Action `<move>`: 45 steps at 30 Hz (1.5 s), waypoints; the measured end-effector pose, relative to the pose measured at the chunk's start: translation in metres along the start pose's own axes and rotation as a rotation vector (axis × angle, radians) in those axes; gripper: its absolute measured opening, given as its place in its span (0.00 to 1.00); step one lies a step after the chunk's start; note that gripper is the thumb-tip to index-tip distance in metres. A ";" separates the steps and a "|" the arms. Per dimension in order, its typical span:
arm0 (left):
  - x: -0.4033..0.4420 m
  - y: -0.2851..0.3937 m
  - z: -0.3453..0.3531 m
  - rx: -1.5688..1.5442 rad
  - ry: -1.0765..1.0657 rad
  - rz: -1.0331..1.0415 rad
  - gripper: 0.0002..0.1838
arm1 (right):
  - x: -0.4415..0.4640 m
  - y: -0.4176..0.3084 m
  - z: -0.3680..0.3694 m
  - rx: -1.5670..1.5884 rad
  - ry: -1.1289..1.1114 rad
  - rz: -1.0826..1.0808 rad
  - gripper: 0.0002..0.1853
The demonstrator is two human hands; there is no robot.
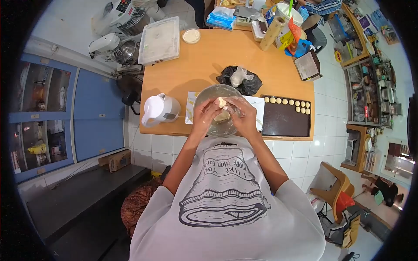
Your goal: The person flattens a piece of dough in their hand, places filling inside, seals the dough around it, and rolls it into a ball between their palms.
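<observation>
Over a metal mixing bowl (217, 90) at the table's near edge, both my hands meet around a small pale piece of dough (221, 102). My left hand (206, 113) pinches it from the left. The curled fingers of my right hand (242, 112) close on it from the right. More pale dough (223, 117) lies in the bowl below, partly hidden by my hands. To the right, a dark baking tray (285, 123) carries several small round dough balls (285, 101) along its far side and right corner.
A white electric kettle (162, 108) stands left of the bowl. Behind the bowl sits a black plastic bag (251, 85). A lidded plastic container (160, 40) and a small round tub (191, 36) are at the far left; an open box (307, 66) is at the right edge.
</observation>
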State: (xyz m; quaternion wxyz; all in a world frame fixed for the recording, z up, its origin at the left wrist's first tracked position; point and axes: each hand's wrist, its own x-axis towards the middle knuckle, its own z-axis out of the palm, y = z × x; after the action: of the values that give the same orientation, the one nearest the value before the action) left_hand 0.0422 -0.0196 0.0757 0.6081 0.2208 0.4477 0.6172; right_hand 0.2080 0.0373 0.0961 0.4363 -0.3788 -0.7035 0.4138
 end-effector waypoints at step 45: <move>0.003 0.002 0.000 0.238 -0.036 0.111 0.23 | 0.004 0.010 -0.009 0.172 -0.059 0.133 0.17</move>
State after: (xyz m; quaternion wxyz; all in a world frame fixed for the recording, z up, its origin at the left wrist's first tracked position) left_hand 0.0411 -0.0167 0.0768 0.5504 0.3271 0.4938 0.5884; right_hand 0.2169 0.0474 0.0908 0.4178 -0.3735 -0.6512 0.5117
